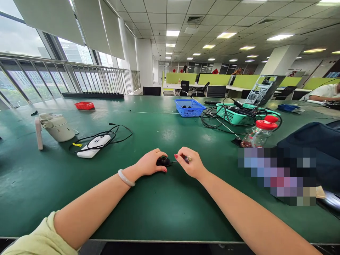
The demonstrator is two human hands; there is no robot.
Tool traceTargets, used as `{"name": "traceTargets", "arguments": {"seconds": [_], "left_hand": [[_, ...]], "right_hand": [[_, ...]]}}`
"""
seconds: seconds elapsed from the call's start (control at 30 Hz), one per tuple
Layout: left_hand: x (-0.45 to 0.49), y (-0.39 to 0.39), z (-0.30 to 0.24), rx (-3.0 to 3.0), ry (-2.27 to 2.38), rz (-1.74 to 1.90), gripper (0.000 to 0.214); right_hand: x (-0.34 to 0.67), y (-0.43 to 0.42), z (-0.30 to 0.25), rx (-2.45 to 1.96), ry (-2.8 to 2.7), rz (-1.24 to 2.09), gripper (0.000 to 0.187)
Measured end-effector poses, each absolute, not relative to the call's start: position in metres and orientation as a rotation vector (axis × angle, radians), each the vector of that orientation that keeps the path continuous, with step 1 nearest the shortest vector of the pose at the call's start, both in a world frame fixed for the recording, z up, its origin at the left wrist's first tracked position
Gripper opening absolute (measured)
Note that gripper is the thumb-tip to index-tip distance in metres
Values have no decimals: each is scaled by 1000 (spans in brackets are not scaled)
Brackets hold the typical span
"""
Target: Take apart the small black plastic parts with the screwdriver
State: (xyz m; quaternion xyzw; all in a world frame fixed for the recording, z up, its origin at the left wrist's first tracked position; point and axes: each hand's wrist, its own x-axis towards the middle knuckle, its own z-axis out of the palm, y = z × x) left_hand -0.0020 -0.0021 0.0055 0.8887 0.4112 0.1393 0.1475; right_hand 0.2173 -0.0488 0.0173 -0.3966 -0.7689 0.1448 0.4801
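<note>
My left hand rests on the green table with its fingers curled over a small black object, holding it down. My right hand is closed in a pinch on a thin tool with a small round end, and the tool's tip points at the black object. A pale bracelet circles my left wrist. Most of the black object is hidden under my left fingers.
A white device with a black cable and a white kettle lie to the left. A red-capped bottle, a blue basket, a teal basket with cables and a dark bag are on the right. Another person's arm shows far right.
</note>
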Motion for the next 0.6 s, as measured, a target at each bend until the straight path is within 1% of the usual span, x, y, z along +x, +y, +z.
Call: {"name": "traceTargets", "arguments": {"seconds": [0.13, 0.3, 0.43, 0.6], "left_hand": [[-8, 1, 5, 2507, 1106, 521, 45], [-7, 5, -1, 2530, 1062, 554, 36], [-4, 4, -3, 2544, 1093, 542, 37], [-1, 2, 0, 2568, 1117, 539, 38]], "right_hand": [[219, -47, 17, -1052, -1827, 337, 57], [224, -48, 17, -1140, -1727, 414, 61], [223, -54, 21, -960, -1842, 310, 67], [218, -60, 19, -781, -2140, 101, 63]]}}
